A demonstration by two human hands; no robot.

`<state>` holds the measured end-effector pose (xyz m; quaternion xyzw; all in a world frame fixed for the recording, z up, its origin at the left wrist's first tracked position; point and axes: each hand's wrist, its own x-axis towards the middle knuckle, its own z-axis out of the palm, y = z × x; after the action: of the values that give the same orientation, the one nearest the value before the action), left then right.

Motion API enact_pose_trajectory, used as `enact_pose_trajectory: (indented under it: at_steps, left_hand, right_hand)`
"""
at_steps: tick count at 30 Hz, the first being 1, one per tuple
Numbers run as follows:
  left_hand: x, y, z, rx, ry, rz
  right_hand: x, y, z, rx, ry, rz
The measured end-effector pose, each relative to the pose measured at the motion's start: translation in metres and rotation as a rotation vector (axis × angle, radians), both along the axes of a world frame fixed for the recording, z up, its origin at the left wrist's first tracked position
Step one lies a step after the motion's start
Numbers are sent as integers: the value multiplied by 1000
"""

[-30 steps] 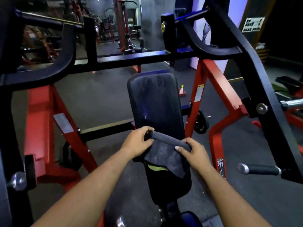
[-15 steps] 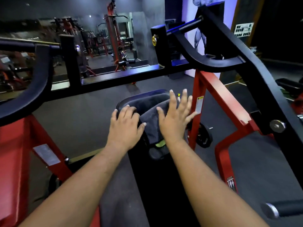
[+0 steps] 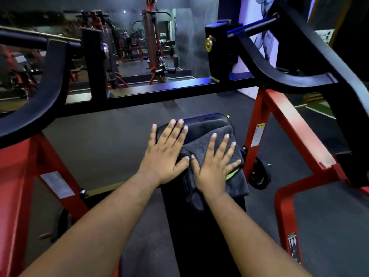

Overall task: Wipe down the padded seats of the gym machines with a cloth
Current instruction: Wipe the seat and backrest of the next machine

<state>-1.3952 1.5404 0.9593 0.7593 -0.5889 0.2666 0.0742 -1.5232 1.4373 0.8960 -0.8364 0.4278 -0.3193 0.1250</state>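
A dark grey cloth (image 3: 209, 140) lies rumpled across the upper end of the black padded seat (image 3: 201, 119).

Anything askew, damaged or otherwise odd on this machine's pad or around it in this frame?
Nothing stands out. Both the left hand and right hand lie flat, pressing the dark cloth onto the black pad. The cloth is bunched and hangs over the pad's right edge, which fits wiping. No tears or spills show.

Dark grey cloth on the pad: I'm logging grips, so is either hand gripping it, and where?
Neither grips the dark grey cloth; the right hand presses flat on its middle, the left hand overlaps its left edge.
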Motion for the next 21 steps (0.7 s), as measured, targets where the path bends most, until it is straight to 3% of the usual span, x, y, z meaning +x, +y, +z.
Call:
enact_pose_trajectory:
  at_steps: [8, 13, 18, 21]
  left_hand:
    - [3, 1, 3, 36, 40, -36]
    - [4, 2, 4, 70, 55, -43]
    - [1, -3, -3, 4, -69, 14]
    - [-2, -5, -10, -15, -135, 44]
  right_hand:
    - [-17, 20, -3, 100, 81, 57]
    - [-13, -11, 6, -53, -1, 1]
    - [2, -42, 52, -123, -88, 57]
    - [-2, -46, 49, -176, -71, 81]
